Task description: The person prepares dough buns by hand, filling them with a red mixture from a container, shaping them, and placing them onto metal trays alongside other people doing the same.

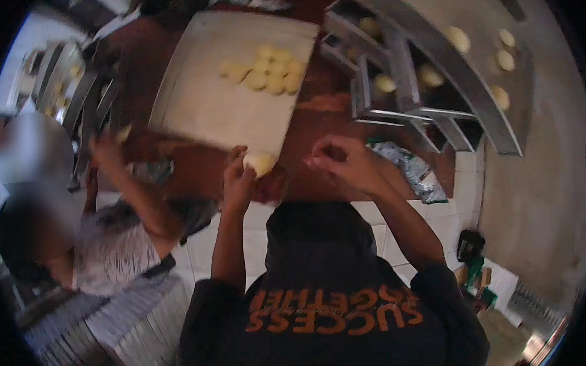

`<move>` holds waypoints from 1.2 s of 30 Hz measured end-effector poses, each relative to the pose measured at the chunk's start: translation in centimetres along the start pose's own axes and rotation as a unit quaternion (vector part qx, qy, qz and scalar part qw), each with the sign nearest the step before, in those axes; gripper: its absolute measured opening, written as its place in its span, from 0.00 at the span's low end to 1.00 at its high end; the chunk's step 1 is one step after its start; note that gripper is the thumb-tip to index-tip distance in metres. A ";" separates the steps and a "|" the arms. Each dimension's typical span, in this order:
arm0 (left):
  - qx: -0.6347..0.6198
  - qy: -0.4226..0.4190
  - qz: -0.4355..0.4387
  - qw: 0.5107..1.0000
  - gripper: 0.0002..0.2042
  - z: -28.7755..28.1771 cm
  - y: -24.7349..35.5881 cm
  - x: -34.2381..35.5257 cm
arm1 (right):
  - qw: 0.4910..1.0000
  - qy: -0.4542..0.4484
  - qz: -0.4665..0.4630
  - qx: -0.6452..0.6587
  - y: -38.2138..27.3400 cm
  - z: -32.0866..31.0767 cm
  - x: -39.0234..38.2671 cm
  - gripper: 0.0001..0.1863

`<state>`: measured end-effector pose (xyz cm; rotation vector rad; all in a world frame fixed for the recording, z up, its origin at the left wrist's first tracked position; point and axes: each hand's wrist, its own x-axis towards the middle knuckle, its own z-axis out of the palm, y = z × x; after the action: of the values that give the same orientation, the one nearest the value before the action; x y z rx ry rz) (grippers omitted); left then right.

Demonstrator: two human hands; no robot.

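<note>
Above the near corner of a pale tray [189,89], my left hand [235,186] holds a round, pale yellow piece of dough [261,163] between thumb and fingers. To its right, over the brown table [316,125], my right hand [348,163] is raised with its fingers drawn together. Whatever its fingertips may hold is too small and blurred to name. Several yellow dough pieces [267,71] lie bunched at the tray's far right. Just below the held dough is a dark red, blurred mass [269,187], perhaps in a clear bag.
A shiny printed plastic bag [411,170] lies right of my right hand. Metal trays [400,78] with dough rounds are stacked at the table's right. At left, a co-worker's arm [137,184] reaches over the table, near more trays [69,82].
</note>
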<state>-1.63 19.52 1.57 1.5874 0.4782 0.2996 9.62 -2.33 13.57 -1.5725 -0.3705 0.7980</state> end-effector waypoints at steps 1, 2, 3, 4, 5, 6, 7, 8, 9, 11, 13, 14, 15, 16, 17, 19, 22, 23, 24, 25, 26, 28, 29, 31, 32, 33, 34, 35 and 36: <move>0.032 0.010 0.031 0.999 0.11 1.8 2.3 0.2 | 0.996 0.007 -0.059 -0.070 -1.4 -1.6 -1.3 0.05; -0.007 -0.032 -0.045 0.998 0.12 2.6 2.6 0.1 | 0.983 0.012 -0.115 -0.143 -2.5 -3.2 -2.8 0.04; -0.042 -0.076 -0.121 0.989 0.12 3.1 2.7 0.2 | 0.961 0.018 -0.166 -0.219 -3.8 -4.9 -4.3 0.05; 0.014 -0.106 -0.102 0.989 0.12 4.1 3.4 0.3 | 0.950 0.045 -0.201 -0.234 -6.0 -6.6 -6.1 0.05; 0.071 -0.128 -0.083 0.986 0.12 5.1 3.9 0.2 | 0.938 0.066 -0.235 -0.247 -8.1 -8.2 -7.8 0.05; 0.097 -0.157 -0.050 0.981 0.11 6.1 3.8 -0.1 | 0.924 0.102 -0.282 -0.238 -9.8 -10.5 -9.5 0.05; 0.126 -0.181 -0.022 0.975 0.11 7.0 3.6 -0.8 | 0.908 0.132 -0.328 -0.224 -10.9 -12.7 -11.0 0.05; 0.201 -0.174 0.043 0.963 0.10 8.4 2.6 -1.6 | 0.902 0.187 -0.360 -0.150 -11.8 -14.7 -12.4 0.06; 0.272 -0.170 0.110 0.941 0.10 10.0 1.0 -2.1 | 0.884 0.244 -0.390 -0.075 -12.6 -16.4 -13.9 0.07; 0.380 -0.146 0.181 0.895 0.10 13.2 -0.4 -3.0 | 0.878 0.347 -0.304 -0.131 -12.3 -20.7 -15.2 0.07; 0.447 -0.126 0.188 0.865 0.10 16.8 -1.3 -4.7 | 0.879 0.355 -0.248 -0.200 -12.1 -24.2 -15.9 0.07; 0.448 -0.130 0.195 0.863 0.10 17.9 -3.8 -5.8 | 0.886 0.312 -0.245 -0.241 -12.1 -25.6 -15.9 0.08; 0.452 -0.131 0.202 0.859 0.10 18.4 -7.5 -7.0 | 0.890 0.267 -0.243 -0.279 -12.2 -26.7 -15.5 0.08; 0.452 -0.135 0.208 0.857 0.10 19.3 -9.5 -7.9 | 0.904 0.196 -0.220 -0.311 -12.6 -27.8 -15.1 0.09; 0.442 -0.150 0.204 0.860 0.11 20.4 -9.0 -8.9 | 0.912 0.127 -0.191 -0.340 -13.2 -28.7 -15.0 0.10; 0.423 -0.177 0.193 0.867 0.11 22.4 -7.2 -10.8 | 0.880 0.049 -0.172 -0.440 -13.2 -29.7 -14.4 0.11; 0.400 -0.152 0.179 0.886 0.12 23.1 -7.7 -12.2 | 0.816 0.070 -0.237 -0.523 -11.9 -30.0 -14.4 0.10; 0.409 -0.144 0.177 0.884 0.12 23.3 -7.6 -12.4 | 0.822 0.112 -0.295 -0.474 -11.9 -29.7 -14.7 0.09; 0.421 -0.137 0.173 0.880 0.12 23.3 -7.3 -12.6 | 0.826 0.153 -0.347 -0.417 -11.5 -29.2 -15.1 0.07; 0.433 -0.129 0.167 0.877 0.12 23.3 -7.0 -12.5 | 0.831 0.252 -0.366 -0.335 -10.5 -28.4 -16.1 0.06; 0.423 -0.127 0.072 0.894 0.12 23.2 -7.3 -12.1 | 0.827 0.343 -0.370 -0.248 -8.8 -27.0 -17.6 0.05; 0.261 -0.080 -0.113 0.955 0.15 22.7 -7.2 -10.5 | 0.838 0.330 -0.407 -0.152 -5.8 -26.2 -20.8 0.04; 0.106 -0.011 -0.195 0.975 0.17 21.8 -7.8 -10.6 | 0.886 0.184 -0.397 -0.154 -3.3 -26.6 -20.6 0.06; -0.260 0.023 -0.228 0.938 0.20 22.2 -6.9 -10.4 | 0.962 -0.029 -0.222 -0.154 0.7 -26.0 -19.7 0.11; -0.315 0.023 -0.223 0.922 0.22 22.6 -6.8 -10.7 | 0.971 -0.035 -0.137 -0.191 3.7 -24.9 -17.5 0.13; -0.365 0.023 -0.217 0.905 0.24 22.8 -6.7 -11.2 | 0.973 -0.039 -0.052 -0.223 7.7 -24.1 -15.3 0.16; -0.410 0.020 -0.211 0.887 0.26 22.9 -6.4 -12.0 | 0.933 0.044 -0.129 -0.333 13.4 -23.5 -13.7 0.19; -0.393 0.047 -0.230 0.889 0.26 23.4 -6.0 -12.6 | 0.868 0.130 -0.208 -0.432 17.3 -22.9 -12.2 0.23; -0.420 0.047 -0.219 0.879 0.26 23.7 -5.6 -13.1 | 0.842 0.139 -0.209 -0.478 18.0 -22.2 -11.2 0.25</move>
<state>-2.62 -7.42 -4.58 0.5922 0.6537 0.1931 12.95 -29.20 -0.92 -2.3657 -0.9549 -0.0255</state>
